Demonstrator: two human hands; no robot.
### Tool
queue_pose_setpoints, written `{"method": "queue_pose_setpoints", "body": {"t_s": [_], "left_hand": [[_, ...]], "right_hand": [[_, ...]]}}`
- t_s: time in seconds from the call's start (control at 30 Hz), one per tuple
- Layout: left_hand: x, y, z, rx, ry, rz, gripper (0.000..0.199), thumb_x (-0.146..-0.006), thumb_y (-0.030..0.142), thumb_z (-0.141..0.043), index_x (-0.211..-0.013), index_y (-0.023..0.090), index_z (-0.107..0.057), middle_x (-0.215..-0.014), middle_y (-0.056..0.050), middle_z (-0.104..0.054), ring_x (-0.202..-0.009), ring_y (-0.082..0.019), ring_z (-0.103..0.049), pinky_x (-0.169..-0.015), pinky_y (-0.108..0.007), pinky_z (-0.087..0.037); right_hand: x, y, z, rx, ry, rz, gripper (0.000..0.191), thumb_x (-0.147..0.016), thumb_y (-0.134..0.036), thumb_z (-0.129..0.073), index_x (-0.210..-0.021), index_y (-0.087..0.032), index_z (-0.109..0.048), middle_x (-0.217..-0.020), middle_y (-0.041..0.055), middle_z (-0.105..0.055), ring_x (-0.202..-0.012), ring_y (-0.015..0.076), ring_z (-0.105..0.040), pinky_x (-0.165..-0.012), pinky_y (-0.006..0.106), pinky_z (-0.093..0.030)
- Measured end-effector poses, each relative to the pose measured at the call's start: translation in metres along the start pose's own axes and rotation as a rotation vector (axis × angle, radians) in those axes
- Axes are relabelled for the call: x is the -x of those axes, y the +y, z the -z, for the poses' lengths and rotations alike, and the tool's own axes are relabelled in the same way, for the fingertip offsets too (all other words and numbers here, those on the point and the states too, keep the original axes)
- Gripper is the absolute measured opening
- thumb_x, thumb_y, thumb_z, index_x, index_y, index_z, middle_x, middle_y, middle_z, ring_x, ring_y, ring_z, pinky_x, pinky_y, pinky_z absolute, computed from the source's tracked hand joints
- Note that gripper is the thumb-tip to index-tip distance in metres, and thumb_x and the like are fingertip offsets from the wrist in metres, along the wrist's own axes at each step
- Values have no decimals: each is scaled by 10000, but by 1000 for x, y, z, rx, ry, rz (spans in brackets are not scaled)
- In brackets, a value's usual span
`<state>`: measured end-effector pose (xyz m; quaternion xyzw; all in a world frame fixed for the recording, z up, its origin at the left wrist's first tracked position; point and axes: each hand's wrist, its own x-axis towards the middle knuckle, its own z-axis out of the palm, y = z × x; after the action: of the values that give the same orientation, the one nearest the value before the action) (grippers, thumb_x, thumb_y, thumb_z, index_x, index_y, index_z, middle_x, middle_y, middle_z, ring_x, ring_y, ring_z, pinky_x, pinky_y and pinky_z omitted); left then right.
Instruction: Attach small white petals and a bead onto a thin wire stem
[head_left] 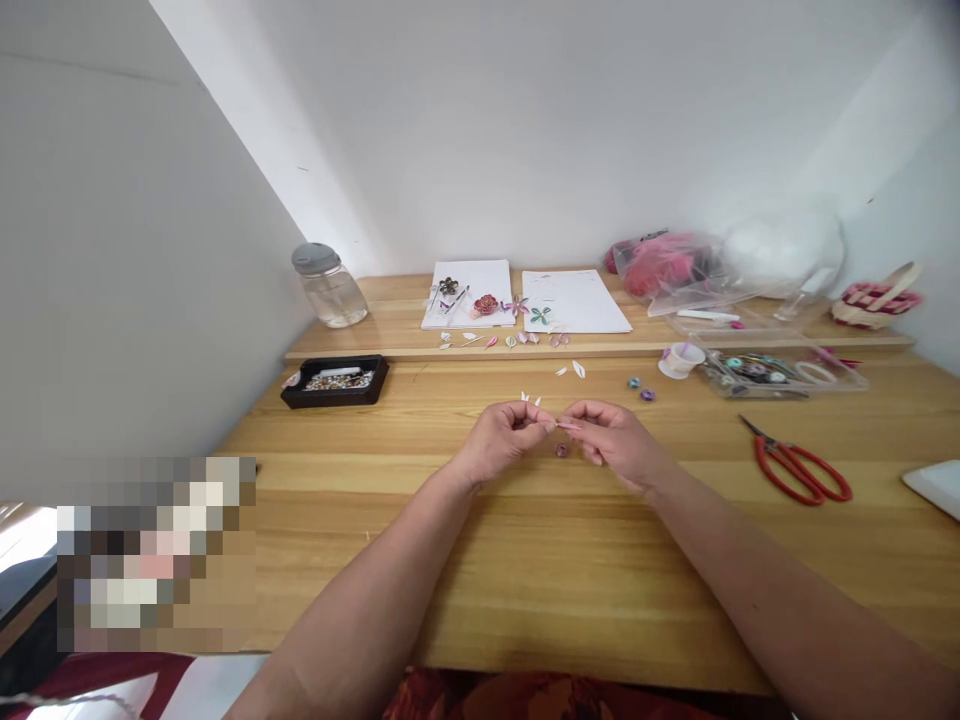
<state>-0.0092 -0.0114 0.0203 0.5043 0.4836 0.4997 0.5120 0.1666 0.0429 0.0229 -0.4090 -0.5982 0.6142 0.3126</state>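
Note:
Near the middle of the table my left hand (504, 440) and my right hand (616, 442) meet fingertip to fingertip, both closed in a pinch. A small pink petal-like piece (570, 426) lies between my right thumb and fingers, and my left fingers pinch at its left end. Whether a wire or thread is attached there is too small to tell. On the wood just below the fingertips rests a small mauve spool (562, 450). White petal shapes (530, 400) show behind my left hand, partly hidden by it.
Red-handled scissors (801, 468) lie right. Farther back are small spools (647, 395), a white ribbon roll (681, 360) and a clear box of parts (780, 370). A black bead tray (335, 382) and water bottle (330, 287) stand left. Paper sheets (574, 300) and flower ornaments (486, 304) occupy the raised ledge.

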Motion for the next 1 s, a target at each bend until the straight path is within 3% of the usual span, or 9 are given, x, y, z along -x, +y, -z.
{"method": "queue_pose_setpoints", "body": {"t_s": [0.23,0.37,0.5,0.67,0.87,1.0], "left_hand": [[-8,-14,1,-3,236,-78,342,-728,457,-730,-782,126,-663,-684,12,-571,-602,-77,-426,-583,-222,-319],[-10,-16,2,-124,281,-86,284,-713,403,-723,-766,131,-663,-629,25,-548,-564,-76,-402,-550,-221,-306],[-6,-10,1,-212,173,-63,241,-719,366,-708,-759,132,-667,-665,10,-594,-573,-78,-429,-554,-217,-322],[0,-4,1,-222,-4,-24,234,-751,363,-696,-784,132,-684,-697,-8,-648,-591,-85,-466,-566,-214,-330],[3,-1,2,-65,-135,-14,210,-784,355,-692,-811,146,-685,-824,-45,-725,-719,-116,-594,-683,-223,-411],[2,2,1,-7,-80,12,247,-770,388,-715,-790,145,-673,-724,-13,-673,-642,-98,-554,-633,-217,-395]], "right_hand": [[6,7,-11,37,-85,-40,309,-732,-461,-731,-735,-186,-591,-608,-41,-531,-439,52,-340,-417,218,-238],[9,0,-10,162,-73,67,290,-776,-455,-692,-722,-185,-597,-596,-33,-544,-458,69,-382,-448,236,-278],[7,-5,0,229,-18,232,258,-816,-432,-670,-763,-182,-633,-671,9,-631,-613,129,-555,-603,271,-421],[-1,0,10,297,35,304,256,-814,-431,-670,-757,-182,-651,-693,5,-620,-616,128,-521,-581,267,-404],[-4,2,8,166,-1,225,282,-777,-456,-717,-756,-180,-661,-686,-2,-626,-598,112,-526,-570,254,-409],[-1,0,3,55,-11,45,309,-714,-465,-753,-752,-176,-651,-589,-20,-591,-451,64,-394,-437,223,-277]]}}
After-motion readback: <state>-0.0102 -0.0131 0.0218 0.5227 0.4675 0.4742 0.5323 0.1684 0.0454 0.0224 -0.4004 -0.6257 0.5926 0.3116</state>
